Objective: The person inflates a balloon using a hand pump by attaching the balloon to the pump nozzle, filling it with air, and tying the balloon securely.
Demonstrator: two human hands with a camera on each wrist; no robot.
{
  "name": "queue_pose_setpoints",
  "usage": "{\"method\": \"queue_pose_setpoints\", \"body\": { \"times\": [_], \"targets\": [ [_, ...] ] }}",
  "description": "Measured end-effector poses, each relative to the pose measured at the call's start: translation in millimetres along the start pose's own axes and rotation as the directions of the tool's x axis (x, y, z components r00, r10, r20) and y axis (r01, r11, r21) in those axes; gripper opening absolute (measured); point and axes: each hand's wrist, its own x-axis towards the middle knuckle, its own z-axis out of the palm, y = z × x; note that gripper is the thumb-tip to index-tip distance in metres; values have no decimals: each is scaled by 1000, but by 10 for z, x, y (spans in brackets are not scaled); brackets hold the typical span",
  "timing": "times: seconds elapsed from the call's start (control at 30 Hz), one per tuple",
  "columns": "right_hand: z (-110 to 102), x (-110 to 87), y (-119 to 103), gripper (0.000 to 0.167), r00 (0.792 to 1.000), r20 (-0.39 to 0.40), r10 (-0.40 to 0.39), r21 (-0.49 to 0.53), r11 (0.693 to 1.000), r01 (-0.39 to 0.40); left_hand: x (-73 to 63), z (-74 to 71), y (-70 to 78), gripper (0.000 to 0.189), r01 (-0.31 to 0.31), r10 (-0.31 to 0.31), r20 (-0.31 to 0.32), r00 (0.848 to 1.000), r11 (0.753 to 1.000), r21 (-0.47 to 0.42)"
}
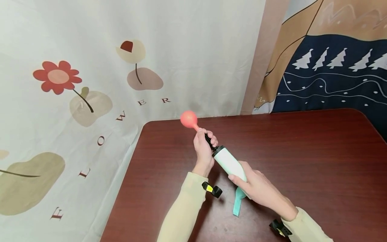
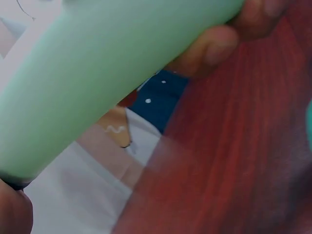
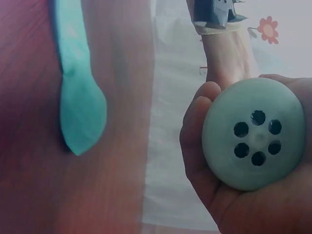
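A pale green balloon pump (image 1: pixel 229 163) is held at a slant above the table, its black nozzle end pointing up and away. My left hand (image 1: pixel 203 148) grips the black part and the neck of a small, round, partly inflated coral balloon (image 1: pixel 188 119) at the tip. Around the lower body of the pump, my right hand (image 1: pixel 260 186) is wrapped. The right wrist view shows the pump's round end (image 3: pixel 258 97), with several holes, in that palm. Beneath it a flat teal balloon (image 3: pixel 83 109) lies on the table, partly hidden in the head view by the right hand and pump.
The dark red wooden table (image 1: pixel 317 161) has rounded far corners. A pale curtain (image 1: pixel 196 50) with printed flowers and letters hangs along its back and left. At the right is a navy cloth (image 1: pixel 332 84) with white trees. Each sleeve carries a small black wrist camera (image 1: pixel 213 190).
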Motion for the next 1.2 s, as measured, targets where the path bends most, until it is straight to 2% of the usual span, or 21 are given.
{"method": "queue_pose_setpoints", "body": {
  "times": [0.13,0.23,0.37,0.5,0.63,0.77,0.87,1.0,1.13,1.2],
  "targets": [
    [-34,-88,-36,57,1000,-20,-15,-34,999,14,137,-30,145,31,-29,27,-44,999,999,-31],
    [-70,-221,-32,51,999,-18,-36,-51,998,35,259,-114,260,30,-54,49,-80,996,996,-64],
    [-88,-356,15,46,998,-32,-58,-70,996,56,320,-195,326,31,-49,43,-76,996,996,-75],
    [-71,-353,72,44,997,-19,-75,-59,996,74,254,-190,242,31,-8,4,-38,999,996,-94],
    [-30,-268,111,46,999,12,-48,-33,998,48,102,-149,71,29,39,-39,3,999,995,-91],
    [8,-134,133,48,999,-5,-36,-22,999,36,-62,-95,-97,27,91,-89,39,995,995,-36],
    [30,-59,142,48,999,-26,-36,-9,999,36,-112,-72,-163,27,98,-98,44,994,995,-5],
    [66,-32,124,51,999,-34,-15,-4,1000,14,-55,-88,-143,29,75,-74,32,997,997,-5],
    [67,-109,92,51,998,-49,-37,-34,999,35,90,-140,-11,29,50,-50,-6,999,998,-40],
    [47,-192,85,47,998,-53,-45,-42,998,43,179,-177,76,30,19,-21,-37,999,998,-63]
  ]
}}
